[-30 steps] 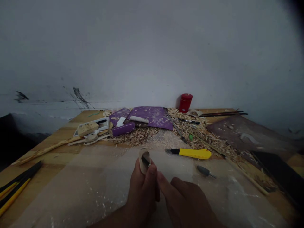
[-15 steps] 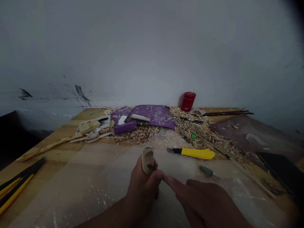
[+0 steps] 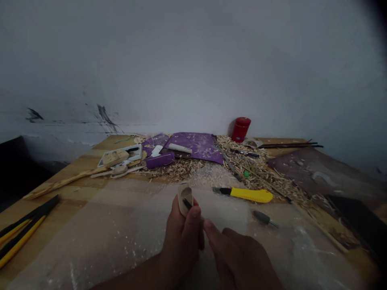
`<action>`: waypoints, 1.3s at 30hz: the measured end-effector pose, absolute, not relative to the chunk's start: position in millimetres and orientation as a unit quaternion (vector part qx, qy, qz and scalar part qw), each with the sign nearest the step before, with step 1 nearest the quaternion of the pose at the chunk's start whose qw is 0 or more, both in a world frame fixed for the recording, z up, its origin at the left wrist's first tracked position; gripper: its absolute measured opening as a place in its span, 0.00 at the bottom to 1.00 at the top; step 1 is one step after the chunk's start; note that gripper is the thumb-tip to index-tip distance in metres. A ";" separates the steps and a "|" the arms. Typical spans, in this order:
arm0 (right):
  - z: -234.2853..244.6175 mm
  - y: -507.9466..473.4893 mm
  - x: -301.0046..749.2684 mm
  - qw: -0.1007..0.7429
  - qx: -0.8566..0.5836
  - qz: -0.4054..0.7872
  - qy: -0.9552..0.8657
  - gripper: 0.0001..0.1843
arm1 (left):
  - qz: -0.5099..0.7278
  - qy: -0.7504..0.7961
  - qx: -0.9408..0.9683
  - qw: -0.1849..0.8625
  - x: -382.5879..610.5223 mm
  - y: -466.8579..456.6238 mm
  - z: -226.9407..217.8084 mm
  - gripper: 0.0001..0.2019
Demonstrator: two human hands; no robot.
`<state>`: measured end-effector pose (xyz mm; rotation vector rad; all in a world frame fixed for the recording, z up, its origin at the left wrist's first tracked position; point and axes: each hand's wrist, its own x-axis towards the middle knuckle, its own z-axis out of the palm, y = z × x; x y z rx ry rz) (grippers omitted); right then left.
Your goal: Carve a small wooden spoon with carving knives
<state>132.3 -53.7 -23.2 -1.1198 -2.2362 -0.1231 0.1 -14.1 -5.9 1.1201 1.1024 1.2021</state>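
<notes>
Pale grey wall [image 3: 193, 68] rises behind a wooden workbench [image 3: 77, 165] whose near part is covered by a dusty, translucent plastic sheet [image 3: 115, 229]. Just above the sheet's middle, a small, pale, hollowed wooden piece [image 3: 185, 200] stands upright in the person's left hand [image 3: 181, 237]. That hand comes up from the bottom of the view, its fingers closed in a firm, narrow grip around the piece and its thumb pressed along the near side. A small dark pointed tip [image 3: 187, 203] sits against the hollow; which hand holds it is hidden. The right hand [image 3: 238, 257] lies just to the right, angled inward, its fingers curled and its thumb reaching toward the left hand. Whether it grips anything, I cannot tell.

Ahead and to the right lie a yellow utility knife [image 3: 246, 195] and a small grey-handled tool [image 3: 261, 217]. Farther back, wood shavings [image 3: 178, 171] spread around a purple sheet [image 3: 193, 147], with a red canister [image 3: 241, 129] by the wall. Two black-and-yellow tools [image 3: 24, 235] lie at the lower left.
</notes>
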 end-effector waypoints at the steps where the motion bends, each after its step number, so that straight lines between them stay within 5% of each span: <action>1: -23.9 -53.6 131.7 0.314 -0.425 -0.043 -0.848 0.19 | 0.506 0.467 0.475 0.548 0.0 -13.5 -5.4 0.19; 10: -23.5 -49.2 126.9 0.316 -0.421 -0.107 -0.844 0.18 | 0.497 0.449 0.480 0.567 1.5 -14.5 -8.0 0.19; 17: -2.2 -50.5 149.3 0.305 -0.438 0.052 -0.844 0.20 | 0.425 0.360 0.489 0.672 -11.5 2.0 -11.3 0.21; 21: 5.5 -53.2 161.6 0.272 -0.422 0.027 -0.864 0.20 | 0.399 0.316 0.475 0.718 -14.7 6.2 -14.4 0.24; 39: -23.1 -46.6 124.8 0.348 -0.434 -0.046 -0.830 0.18 | 0.499 0.405 0.460 0.613 2.8 -7.3 -10.3 0.20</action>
